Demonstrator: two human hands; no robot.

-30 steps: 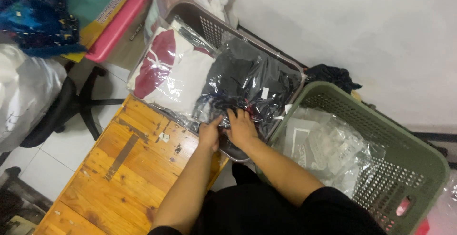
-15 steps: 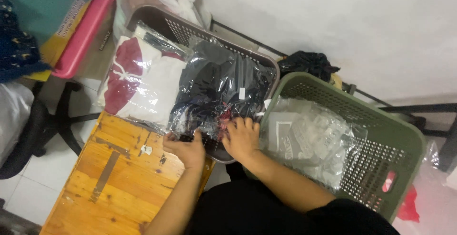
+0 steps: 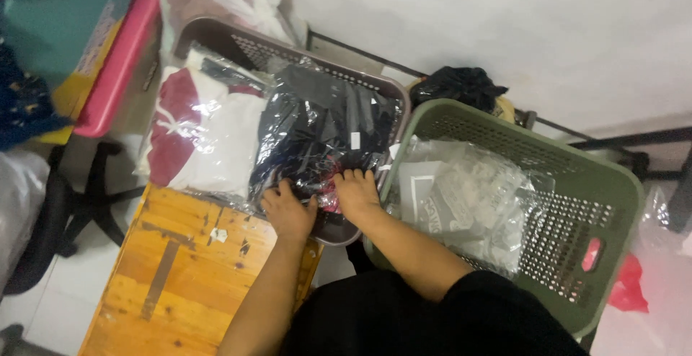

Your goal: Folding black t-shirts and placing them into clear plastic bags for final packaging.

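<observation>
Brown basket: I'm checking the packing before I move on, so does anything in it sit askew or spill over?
Yes. The white-and-maroon bagged garment overhangs the brown basket onto the wooden table. Nothing looks torn.

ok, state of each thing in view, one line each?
left hand: palm down on the dark bagged garment, fingers spread
right hand: pressed on the same pack
dark bagged garment: sealed in clear plastic, on top in the brown basket
brown basket: filled with packs
white and maroon bagged garment: bagged, lying flat
green basket: partly filled
clear plastic bags: crumpled, inside the green basket
wooden table: top scuffed
</observation>
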